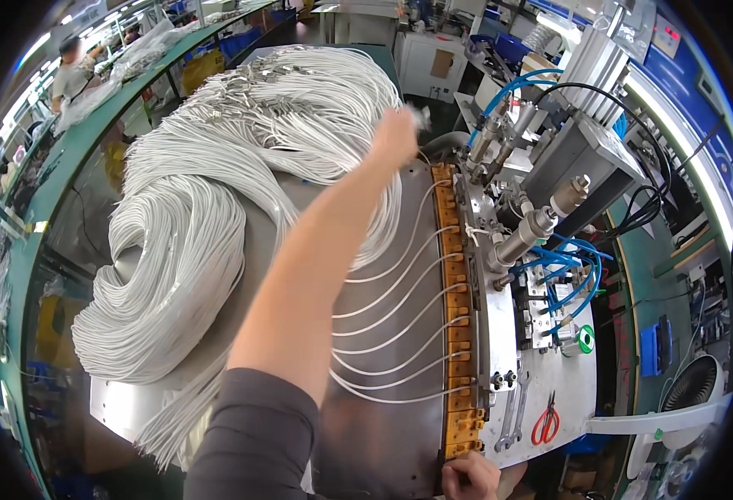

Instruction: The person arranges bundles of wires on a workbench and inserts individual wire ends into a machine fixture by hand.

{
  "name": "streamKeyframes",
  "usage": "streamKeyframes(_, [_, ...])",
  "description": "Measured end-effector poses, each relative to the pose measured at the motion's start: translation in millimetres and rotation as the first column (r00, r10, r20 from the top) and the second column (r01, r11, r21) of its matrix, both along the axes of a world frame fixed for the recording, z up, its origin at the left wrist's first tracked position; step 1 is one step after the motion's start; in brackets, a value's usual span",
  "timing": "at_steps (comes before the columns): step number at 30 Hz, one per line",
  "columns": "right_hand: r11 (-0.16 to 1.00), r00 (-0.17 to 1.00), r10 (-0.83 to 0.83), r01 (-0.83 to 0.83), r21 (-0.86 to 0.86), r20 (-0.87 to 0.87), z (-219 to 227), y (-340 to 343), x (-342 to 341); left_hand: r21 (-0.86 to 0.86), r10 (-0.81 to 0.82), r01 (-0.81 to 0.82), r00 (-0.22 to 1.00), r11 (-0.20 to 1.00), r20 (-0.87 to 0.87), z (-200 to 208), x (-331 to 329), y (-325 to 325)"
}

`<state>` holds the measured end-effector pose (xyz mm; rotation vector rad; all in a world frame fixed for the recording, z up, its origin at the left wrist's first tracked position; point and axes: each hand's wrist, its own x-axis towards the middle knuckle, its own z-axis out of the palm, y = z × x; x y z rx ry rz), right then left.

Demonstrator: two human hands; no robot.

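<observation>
My left arm reaches far across the table. My left hand (395, 138), blurred by motion, is closed beside the far end of the orange fixture strip (458, 333). A small pale, shiny piece (421, 118) shows at its fingertips, too smeared to name. Low on the right, my right hand (471, 477) sits with curled fingers at the strip's near end; whatever they grip is hidden. Several single white cables (391, 354) run in curves across the metal plate into the strip. Left of my arm lies a big looped bundle of white cables (175, 258), with metal ends (258, 96) heaped at the back.
Right of the strip stands a machine with metal cylinders (529, 237) and blue air tubes (579, 287). Wrenches (512, 412), red-handled scissors (546, 421) and a green-ended spool (585, 339) lie nearby. A fan (692, 387) stands far right. Another person (72, 71) is far left.
</observation>
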<state>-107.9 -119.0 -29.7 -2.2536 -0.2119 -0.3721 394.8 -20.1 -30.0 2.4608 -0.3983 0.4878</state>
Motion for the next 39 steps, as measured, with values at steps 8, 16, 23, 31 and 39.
streamKeyframes(8, [0.998, 0.994, -0.037, 0.031, -0.06, -0.098, -4.8, 5.4, -3.4, -0.09, 0.529, -0.523, 0.846, 0.848, 0.072, -6.0, 0.4, 124.9])
streamKeyframes(16, [0.848, 0.818, 0.418, -0.508, -0.153, -0.396, 35.1, 36.9, 61.4, 0.052, 0.124, -0.118, 0.982, 0.992, -0.144, 14.6, -129.3, 141.1])
streamKeyframes(23, [0.802, 0.604, 0.416, -0.596, -0.038, -0.68, 1.4, 146.3, 166.7, 0.193, 0.021, 0.046, 0.944, 0.98, -0.331, -19.0, -258.1, 194.3])
streamKeyframes(31, [0.969, 0.695, 0.236, -0.221, 0.111, -0.679, -2.2, 129.3, 260.4, -0.096, 0.009, -0.072, 0.841, 0.993, -0.54, -8.1, -217.6, 186.9])
streamKeyframes(39, [0.679, 0.556, 0.544, 0.147, 0.719, -0.628, -6.1, 131.5, 240.8, -0.551, -0.488, -0.126, 0.332, 0.825, -0.807, 42.3, -324.9, 232.6])
